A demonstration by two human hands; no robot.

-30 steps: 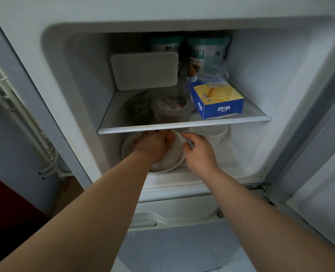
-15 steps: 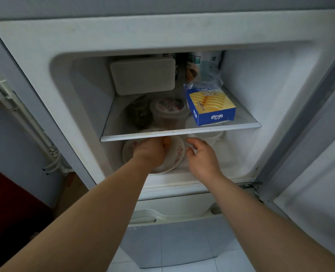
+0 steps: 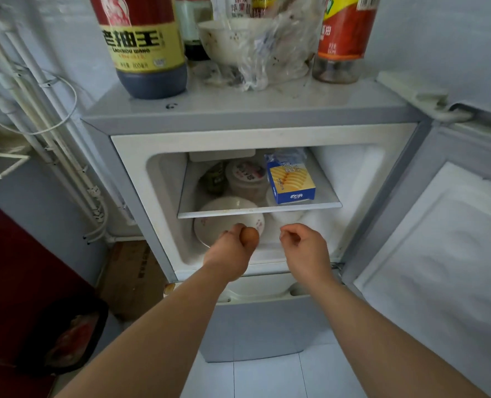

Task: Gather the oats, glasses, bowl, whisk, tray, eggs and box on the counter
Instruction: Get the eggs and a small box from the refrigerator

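My left hand (image 3: 232,251) holds a brown egg (image 3: 249,238) in front of the open fridge compartment. Behind it, under the glass shelf (image 3: 258,209), sits a white patterned bowl (image 3: 206,228). My right hand (image 3: 304,248) hovers beside it with its fingers loosely curled, and I see nothing in it. A blue and yellow box (image 3: 291,180) stands on the shelf at the right. A second white bowl (image 3: 287,216) sits below the shelf on the right, mostly hidden.
The fridge door (image 3: 439,254) hangs open at the right. A lidded tub (image 3: 247,176) and a dark jar (image 3: 215,178) share the shelf. On the fridge top stand a soy sauce bottle (image 3: 143,44), a bowl (image 3: 229,38) in plastic wrap and another bottle (image 3: 342,38). Pipes (image 3: 54,145) run down the left wall.
Both hands have drawn back out from under the shelf. My left hand now holds an egg. The view has pulled back and up, showing the fridge top.
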